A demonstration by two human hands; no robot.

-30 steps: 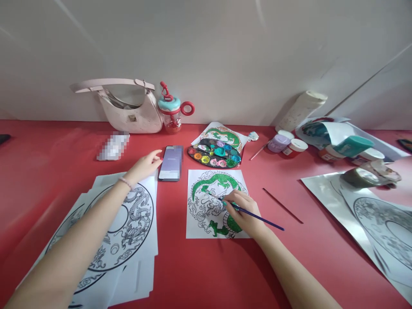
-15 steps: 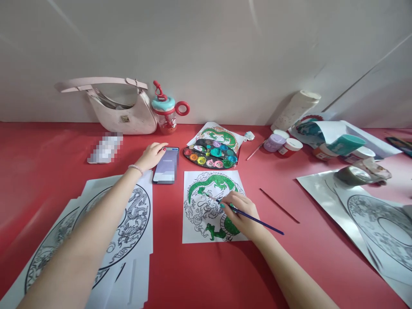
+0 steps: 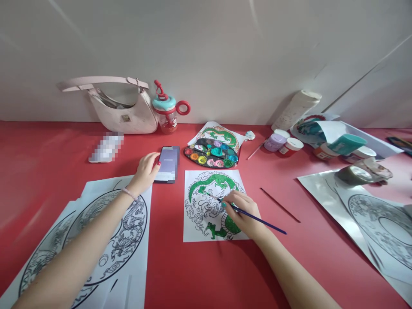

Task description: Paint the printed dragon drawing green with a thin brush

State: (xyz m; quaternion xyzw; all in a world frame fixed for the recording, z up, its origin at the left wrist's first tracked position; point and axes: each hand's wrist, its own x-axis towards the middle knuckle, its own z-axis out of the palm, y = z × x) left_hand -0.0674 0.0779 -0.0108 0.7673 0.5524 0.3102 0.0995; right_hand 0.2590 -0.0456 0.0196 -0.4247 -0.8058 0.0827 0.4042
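My right hand (image 3: 243, 212) pinches a thin paintbrush (image 3: 259, 221) with a dark blue handle. Its tip meets a sheet with a dragon line drawing (image 3: 193, 229), partly painted green. My left hand (image 3: 146, 171) is closed at the left edge of a phone (image 3: 168, 165), thumb on that edge; the phone lies flat with its screen lit. Behind the drawing sits a dark paint palette (image 3: 206, 161) with many colours in its wells. It partly covers a coloured dragon picture (image 3: 210, 128).
Printed sheets (image 3: 135, 266) lie under my left forearm. A second brush (image 3: 280, 205) rests right of the drawing. Paint jars (image 3: 291, 146), a white roll (image 3: 298, 109) and more papers (image 3: 325, 189) are at right. A pink handbag (image 3: 125, 118) and a lidded cup (image 3: 165, 116) stand by the wall.
My left hand has slid from the phone's top left corner down along its left edge. The printed sheets under that arm have shifted left. My right hand and brush have hardly moved.
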